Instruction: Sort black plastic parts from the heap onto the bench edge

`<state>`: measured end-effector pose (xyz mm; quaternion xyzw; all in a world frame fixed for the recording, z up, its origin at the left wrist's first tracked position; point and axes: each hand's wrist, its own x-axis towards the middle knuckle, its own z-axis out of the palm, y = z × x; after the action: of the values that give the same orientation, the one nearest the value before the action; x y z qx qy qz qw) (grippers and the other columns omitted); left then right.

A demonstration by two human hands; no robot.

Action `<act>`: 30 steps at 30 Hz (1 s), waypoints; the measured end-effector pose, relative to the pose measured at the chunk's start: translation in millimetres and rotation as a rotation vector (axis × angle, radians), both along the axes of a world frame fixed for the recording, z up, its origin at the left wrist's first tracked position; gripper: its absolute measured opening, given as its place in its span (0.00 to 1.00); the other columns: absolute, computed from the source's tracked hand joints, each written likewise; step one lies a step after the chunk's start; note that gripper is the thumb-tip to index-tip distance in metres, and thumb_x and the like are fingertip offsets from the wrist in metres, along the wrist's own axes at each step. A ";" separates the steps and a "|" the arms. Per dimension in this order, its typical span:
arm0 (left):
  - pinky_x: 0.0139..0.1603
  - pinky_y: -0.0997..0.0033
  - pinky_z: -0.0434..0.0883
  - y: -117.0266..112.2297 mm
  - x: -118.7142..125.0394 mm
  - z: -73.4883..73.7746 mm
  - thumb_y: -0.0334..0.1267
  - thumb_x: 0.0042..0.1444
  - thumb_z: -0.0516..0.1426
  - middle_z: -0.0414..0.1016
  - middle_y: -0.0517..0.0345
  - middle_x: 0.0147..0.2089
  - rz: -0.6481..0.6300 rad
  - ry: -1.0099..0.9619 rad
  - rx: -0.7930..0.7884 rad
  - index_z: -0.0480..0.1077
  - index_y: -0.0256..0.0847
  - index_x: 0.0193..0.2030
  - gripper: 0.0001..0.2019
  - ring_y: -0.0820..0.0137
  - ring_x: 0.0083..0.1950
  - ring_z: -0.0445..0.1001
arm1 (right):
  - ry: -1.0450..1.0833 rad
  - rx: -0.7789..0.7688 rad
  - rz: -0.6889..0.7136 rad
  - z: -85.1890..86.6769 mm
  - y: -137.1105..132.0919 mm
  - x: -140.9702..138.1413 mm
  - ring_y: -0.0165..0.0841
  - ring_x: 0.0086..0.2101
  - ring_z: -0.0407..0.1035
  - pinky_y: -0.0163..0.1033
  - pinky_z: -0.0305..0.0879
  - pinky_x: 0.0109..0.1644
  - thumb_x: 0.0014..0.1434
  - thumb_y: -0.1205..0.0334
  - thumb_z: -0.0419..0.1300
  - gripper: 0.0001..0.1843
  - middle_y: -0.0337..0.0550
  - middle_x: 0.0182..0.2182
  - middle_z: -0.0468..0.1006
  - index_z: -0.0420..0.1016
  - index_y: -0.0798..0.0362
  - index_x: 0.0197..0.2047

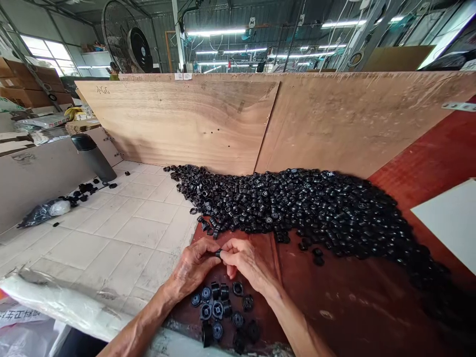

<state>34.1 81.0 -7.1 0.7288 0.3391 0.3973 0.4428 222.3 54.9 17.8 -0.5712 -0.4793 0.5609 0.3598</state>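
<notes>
Over the red board (pixel 308 292), between a long pile (pixel 275 198) of black parts and a loose group (pixel 217 310) of them nearer the body, the two hands meet at the fingertips. The left hand (pixel 195 263) is closed to a pinch, thumb and fingers drawn together on one side of a small black part (pixel 218 253). The right hand (pixel 241 260) pinches the same part from the other side, its remaining fingers curled under. The part is mostly covered by the fingers, so its shape cannot be told.

In the loose group, some parts show a spoked, wheel-like face and others lie on their sides. The pile runs along the foot of the wooden panel (pixel 186 119) and down to the right. To the left, on pale tiles (pixel 137 233), a dark flask (pixel 95 159) is near scattered black bits (pixel 85 190) and a bag (pixel 39 214).
</notes>
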 end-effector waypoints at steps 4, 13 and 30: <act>0.48 0.66 0.74 -1.2 -4.8 5.4 0.31 0.62 0.62 0.82 0.57 0.44 -0.075 0.165 0.072 0.77 0.43 0.43 0.05 0.65 0.45 0.80 | 0.040 -0.215 0.013 -9.0 0.8 -0.9 0.29 0.13 0.61 0.33 0.58 0.18 0.54 0.61 0.62 0.05 0.32 0.13 0.70 0.71 0.51 0.28; 0.34 0.69 0.71 13.2 2.5 2.5 0.43 0.61 0.63 0.76 0.60 0.37 0.245 0.309 0.004 0.78 0.42 0.43 0.08 0.69 0.31 0.72 | -0.706 0.284 -0.092 -15.8 5.7 22.6 0.35 0.29 0.73 0.36 0.55 0.32 0.60 0.63 0.65 0.11 0.41 0.25 0.78 0.72 0.50 0.27; 0.42 0.65 0.77 29.6 5.9 -27.4 0.31 0.63 0.60 0.77 0.59 0.40 0.314 0.414 0.256 0.76 0.48 0.51 0.11 0.65 0.37 0.78 | -0.936 0.528 -0.186 -50.0 23.2 49.9 0.33 0.33 0.71 0.36 0.60 0.36 0.62 0.72 0.64 0.10 0.43 0.41 0.74 0.76 0.50 0.45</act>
<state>40.0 110.6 -34.5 0.7829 0.4782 0.3431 0.2017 272.2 78.2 -32.2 -0.6902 -0.6601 0.0731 0.2873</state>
